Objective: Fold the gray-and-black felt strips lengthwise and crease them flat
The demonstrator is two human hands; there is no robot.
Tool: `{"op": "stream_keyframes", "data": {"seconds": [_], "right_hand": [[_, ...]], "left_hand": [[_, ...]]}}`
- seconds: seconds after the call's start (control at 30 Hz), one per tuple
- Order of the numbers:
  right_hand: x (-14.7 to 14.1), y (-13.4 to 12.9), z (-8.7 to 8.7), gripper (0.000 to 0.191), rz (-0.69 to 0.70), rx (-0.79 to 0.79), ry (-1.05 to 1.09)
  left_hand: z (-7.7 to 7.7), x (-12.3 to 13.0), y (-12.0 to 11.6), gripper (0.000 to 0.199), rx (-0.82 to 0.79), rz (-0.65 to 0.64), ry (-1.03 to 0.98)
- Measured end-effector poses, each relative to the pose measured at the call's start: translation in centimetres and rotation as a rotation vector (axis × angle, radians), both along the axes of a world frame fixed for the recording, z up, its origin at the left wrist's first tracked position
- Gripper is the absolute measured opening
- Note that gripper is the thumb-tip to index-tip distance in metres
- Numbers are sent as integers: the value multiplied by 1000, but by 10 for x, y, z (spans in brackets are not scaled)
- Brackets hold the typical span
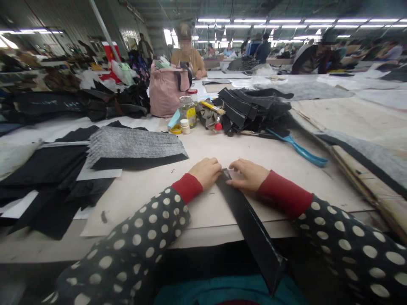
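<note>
Through the head camera I see my two bare hands close together at the far end of a long black strip (248, 216). The strip lies partly on a pale sheet (197, 216) over the counter (206, 238). Its long axis runs from between my fingertips back towards my body, slanting to the right. The nearer end reaches past the counter's near edge, over my lap, and finishes in an angled, folded-looking tip.

My left hand (206, 171) is at the far-left corner, fingers curled and close together; its thumb is hidden, so I cannot tell whether it pinches the strip. My right hand (251, 174) is at the right edge, thumb low and fingers arched above it, with a gap between. The right hand is nearer to the strip's middle.

Pale surface stretches ahead of both hands towards a glass jar (187, 111) and a small white bottle (185, 126). Ahead and to the left of my left hand is a layered stack of grey pieces (136, 146) with black edges. Ahead of my right hand is a pile of black pieces (248, 106); further right lies a blue handle (305, 152). Beyond that, a wooden board (365, 182) borders the right side. A person (190, 59) sits across, behind a pink bag (167, 91).
</note>
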State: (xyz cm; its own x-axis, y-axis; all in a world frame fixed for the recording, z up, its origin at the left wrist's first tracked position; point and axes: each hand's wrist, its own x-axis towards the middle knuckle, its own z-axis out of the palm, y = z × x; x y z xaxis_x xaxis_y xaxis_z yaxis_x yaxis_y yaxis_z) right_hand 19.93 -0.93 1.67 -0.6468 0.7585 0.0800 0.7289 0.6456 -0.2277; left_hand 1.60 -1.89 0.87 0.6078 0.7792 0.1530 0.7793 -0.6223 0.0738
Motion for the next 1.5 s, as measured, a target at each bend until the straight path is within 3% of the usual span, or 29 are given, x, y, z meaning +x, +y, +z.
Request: {"op": "stream_keyframes", "data": {"seconds": [0.1,0.3,0.43,0.6,0.9,1.2,1.5], "right_hand": [[-2,-2,9,36,-17,24,-171],[-8,22,20,29,-25,14,-356],[-11,23,9,33,-56,-27,-211],[-9,15,-7,30,-118,37,-56],[-8,16,-13,29,-116,23,-4],[-3,16,-19,28,-110,3,91],[0,15,-25,26,-57,69,150]], "left_hand": [[-1,-1,0,17,5,22,-26],[-7,-5,2,18,-11,51,-134],[-10,-5,2,28,-8,42,-143],[-8,-2,-1,30,19,37,-57],[4,10,7,24,83,-9,124],[-18,-6,32,28,-151,46,-311],[-13,-6,29,28,-78,-63,-237]]}}
